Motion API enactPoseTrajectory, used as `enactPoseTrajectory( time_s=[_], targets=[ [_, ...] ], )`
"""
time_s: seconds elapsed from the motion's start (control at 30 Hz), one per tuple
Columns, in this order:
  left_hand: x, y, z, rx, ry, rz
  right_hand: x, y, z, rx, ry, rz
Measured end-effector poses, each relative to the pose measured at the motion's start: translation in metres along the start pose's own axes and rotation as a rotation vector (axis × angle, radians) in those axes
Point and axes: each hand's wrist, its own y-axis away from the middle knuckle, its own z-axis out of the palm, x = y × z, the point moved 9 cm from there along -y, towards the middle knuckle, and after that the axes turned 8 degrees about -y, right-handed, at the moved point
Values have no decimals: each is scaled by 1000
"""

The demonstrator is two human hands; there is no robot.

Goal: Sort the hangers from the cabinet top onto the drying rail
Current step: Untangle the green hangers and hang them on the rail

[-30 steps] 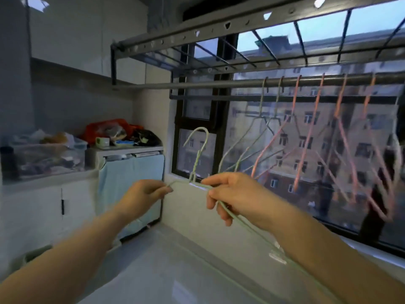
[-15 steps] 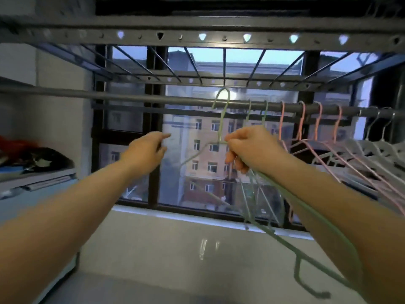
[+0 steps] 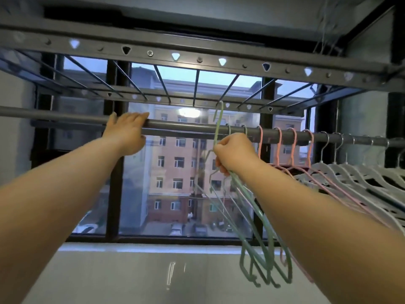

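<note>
A grey drying rail (image 3: pixel 188 127) runs across the window. My right hand (image 3: pixel 233 153) grips a pale green hanger (image 3: pixel 218 121) at its neck, its hook raised in front of the rail and just above it. Two green hangers (image 3: pixel 260 220) hang on the rail beside that hand. Further right hang several pink hangers (image 3: pixel 292 150), then several white ones (image 3: pixel 350 174). My left hand (image 3: pixel 127 132) rests on the rail to the left, fingers laid over it. The cabinet top is out of view.
A grey perforated rack frame (image 3: pixel 197 60) with thin crossbars sits above the rail. Behind is a dark-framed window (image 3: pixel 114 194) facing a building. A pale sill (image 3: pixel 142 270) lies below. The rail's left stretch (image 3: pixel 54 114) carries no hangers.
My view tilted up. The left hand rose and settled on the rail. The right hand lifted the green hanger higher, its hook now level with the rail.
</note>
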Motion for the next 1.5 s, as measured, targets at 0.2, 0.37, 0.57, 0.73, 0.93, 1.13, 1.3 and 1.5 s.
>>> enactPoseTrajectory(
  time_s=[0.2, 0.37, 0.57, 0.73, 0.93, 1.13, 1.3, 1.5],
  targets=[
    [-1, -4, 3, 2, 71, 5, 6, -20, 23, 15, 41, -8],
    [2, -5, 6, 8, 88, 18, 17, -30, 33, 17, 90, 30],
    [1, -8, 10, 14, 96, 26, 25, -32, 42, 13, 117, 69],
    [1, -8, 12, 8, 110, 48, 31, -26, 40, 23, 105, 89],
    [1, -5, 10, 1, 106, 43, 31, -20, 35, -2, 129, 76],
    [6, 14, 1, 53, 122, 45, 26, -13, 33, -27, 209, 37],
    [11, 34, -10, 89, 172, 43, 18, -2, 28, 1, 306, -24],
    [15, 84, -21, 139, 263, -12, 19, 24, 1, 41, 413, -148]
  ],
)
